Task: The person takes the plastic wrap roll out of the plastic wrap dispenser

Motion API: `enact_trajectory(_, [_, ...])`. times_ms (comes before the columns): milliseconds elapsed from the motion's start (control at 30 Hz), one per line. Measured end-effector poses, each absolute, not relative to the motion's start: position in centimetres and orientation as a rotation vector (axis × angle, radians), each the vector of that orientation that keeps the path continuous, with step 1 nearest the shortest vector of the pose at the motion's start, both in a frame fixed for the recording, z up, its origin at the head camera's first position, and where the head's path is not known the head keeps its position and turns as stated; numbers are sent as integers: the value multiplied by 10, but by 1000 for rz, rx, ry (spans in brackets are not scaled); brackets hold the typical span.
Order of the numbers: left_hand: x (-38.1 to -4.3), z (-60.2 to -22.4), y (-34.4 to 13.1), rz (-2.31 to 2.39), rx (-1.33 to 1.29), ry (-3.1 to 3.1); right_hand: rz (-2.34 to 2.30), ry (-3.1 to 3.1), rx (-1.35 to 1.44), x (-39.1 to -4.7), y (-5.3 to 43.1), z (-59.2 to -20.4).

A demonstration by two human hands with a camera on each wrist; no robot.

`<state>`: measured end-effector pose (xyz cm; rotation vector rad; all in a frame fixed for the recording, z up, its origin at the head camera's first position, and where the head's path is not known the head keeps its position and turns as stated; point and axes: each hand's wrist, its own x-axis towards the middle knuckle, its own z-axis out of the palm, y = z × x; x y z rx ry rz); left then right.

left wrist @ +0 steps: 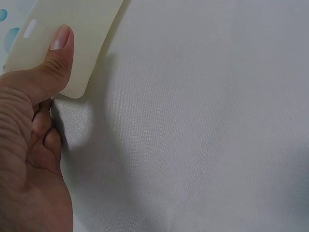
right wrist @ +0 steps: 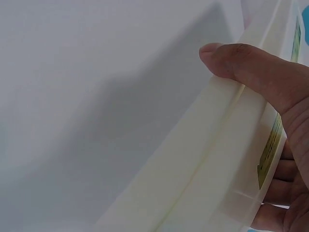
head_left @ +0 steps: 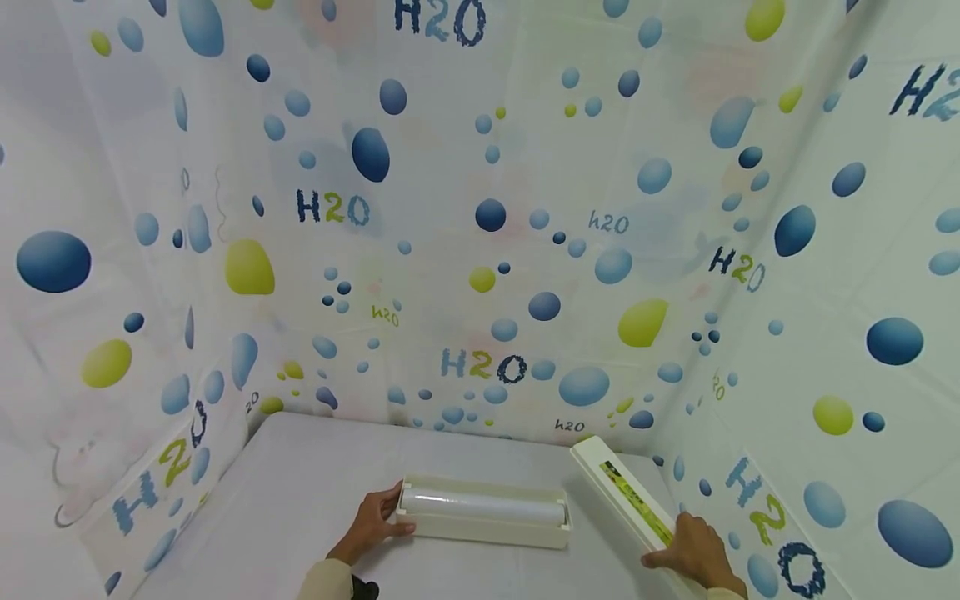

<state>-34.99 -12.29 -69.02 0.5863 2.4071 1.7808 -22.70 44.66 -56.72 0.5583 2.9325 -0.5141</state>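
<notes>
Long cream plastic lid (head_left: 624,498) is gripped by right hand (head_left: 693,550), five o'clock; oblong cream box (head_left: 483,530) by left hand (head_left: 371,523), six.

Open cream plastic box (head_left: 487,533), lid (head_left: 621,502) off
Glossy white roll (head_left: 480,505) lengthwise inside — green-labelled lid slanting just to its right.

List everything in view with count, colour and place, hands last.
Table: 1, white, lower middle.
Box: 1, cream, on the table.
Roll: 1, shiny white, inside the box.
Lid: 1, cream, right of the box.
Label: 1, yellow-green, on the lid.
Sheeting: count unclear, white with blue and yellow-green spots and H2O lettering, behind and beside the table.
Small object: 1, black, bottom edge, identity unclear.
Sleeves: 2, cream, bottom edge.
Left grip: 1, bare, holding the box's left end.
Right grip: 1, bare, holding the lid.
</notes>
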Motion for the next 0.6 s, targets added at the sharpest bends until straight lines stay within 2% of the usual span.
enact_trajectory(600, [-353, -695, -124, 1816, 604, 2378, -449, 2964, 563, -218, 447, -573])
